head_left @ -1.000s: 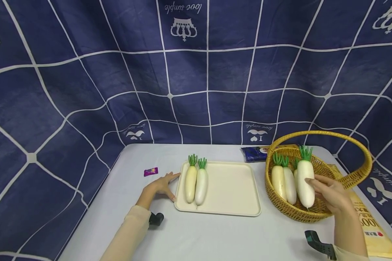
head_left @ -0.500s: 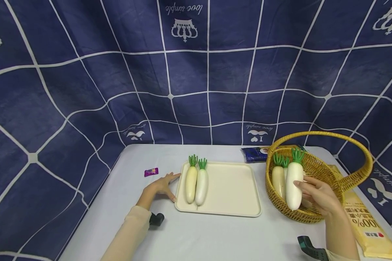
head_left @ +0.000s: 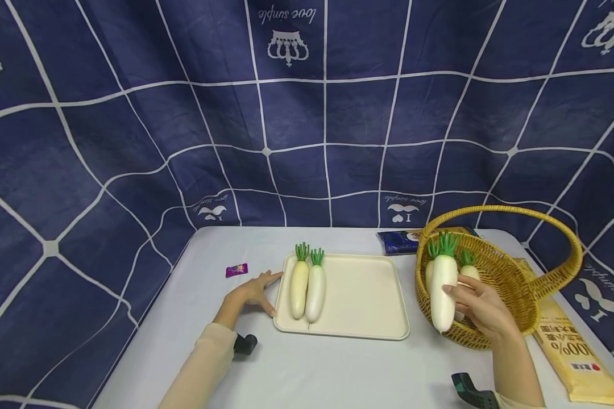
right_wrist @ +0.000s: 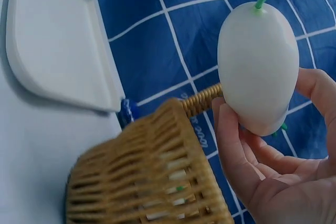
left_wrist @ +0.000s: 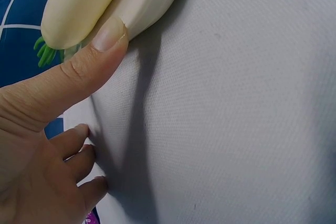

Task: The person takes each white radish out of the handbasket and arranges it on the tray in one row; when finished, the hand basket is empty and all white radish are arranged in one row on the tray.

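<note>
My right hand (head_left: 483,307) grips a white daikon radish (head_left: 444,292) with green leaf stubs, held over the left side of a wicker basket (head_left: 529,309). In the right wrist view, thumb and fingers curl round the radish (right_wrist: 257,66), which is clear of the basket wall (right_wrist: 142,177). Other radishes lie in the basket, partly hidden by the held one; a pale one (head_left: 469,274) shows behind my hand. My left hand (head_left: 251,292) touches the left edge of a cream tray (head_left: 363,295), fingers spread. On that tray a yellowish radish (head_left: 299,287) and a white radish (head_left: 315,292) lie side by side.
A small purple packet (head_left: 236,270) lies left of the tray. Behind the basket is a blue package (head_left: 400,242); a yellow package (head_left: 580,352) lies to its right. The basket's tall handle (head_left: 506,209) arches overhead. A dark blue curtain (head_left: 307,113) hangs behind the white table (head_left: 337,369).
My right hand has moved left with the white radish, from the basket's middle to its left side. The left hand and the tray have stayed still.
</note>
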`<state>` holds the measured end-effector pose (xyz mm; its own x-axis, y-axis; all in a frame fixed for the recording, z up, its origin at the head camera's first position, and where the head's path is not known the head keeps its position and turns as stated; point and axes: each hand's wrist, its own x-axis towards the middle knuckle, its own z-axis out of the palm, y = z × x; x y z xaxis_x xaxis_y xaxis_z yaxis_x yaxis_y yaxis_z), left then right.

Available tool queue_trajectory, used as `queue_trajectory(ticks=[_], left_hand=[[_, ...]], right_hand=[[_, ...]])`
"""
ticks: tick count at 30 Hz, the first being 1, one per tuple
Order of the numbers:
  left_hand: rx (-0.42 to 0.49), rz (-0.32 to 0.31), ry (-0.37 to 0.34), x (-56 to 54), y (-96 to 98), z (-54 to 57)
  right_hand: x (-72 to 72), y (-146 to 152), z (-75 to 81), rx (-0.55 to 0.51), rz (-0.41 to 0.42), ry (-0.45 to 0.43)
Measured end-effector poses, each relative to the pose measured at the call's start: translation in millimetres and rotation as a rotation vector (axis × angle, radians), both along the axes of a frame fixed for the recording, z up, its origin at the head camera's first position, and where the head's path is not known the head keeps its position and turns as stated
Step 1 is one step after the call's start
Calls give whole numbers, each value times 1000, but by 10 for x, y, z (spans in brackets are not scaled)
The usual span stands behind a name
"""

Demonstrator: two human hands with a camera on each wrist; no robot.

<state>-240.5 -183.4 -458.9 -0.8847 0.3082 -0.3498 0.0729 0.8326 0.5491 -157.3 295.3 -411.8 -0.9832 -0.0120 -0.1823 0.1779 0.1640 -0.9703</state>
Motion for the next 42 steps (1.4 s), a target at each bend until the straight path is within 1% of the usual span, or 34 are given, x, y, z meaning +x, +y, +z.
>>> queue_trajectory(ticks=[8,15,22,27,35,42], left_hand=[[13,5,-4,18,-7,-4],[19,-1,-1,23,-12,-1],[-2,-6,10,17,-6,1],[-11,-5,9,7,-9,4],[-9,-6,10,-6,-12,6],[5,-3,7,-11,-7,-12]], right_hand=[[-25,-153,21,-21,16,26],[-34,-250,-7,-126,51,47],[-19,-339,-49,-114,65,65],[-32,-430,-63,-89,104,51],[-136,-603,-109,-80,141,54],[-257,-785,-188,-123,158,25]])
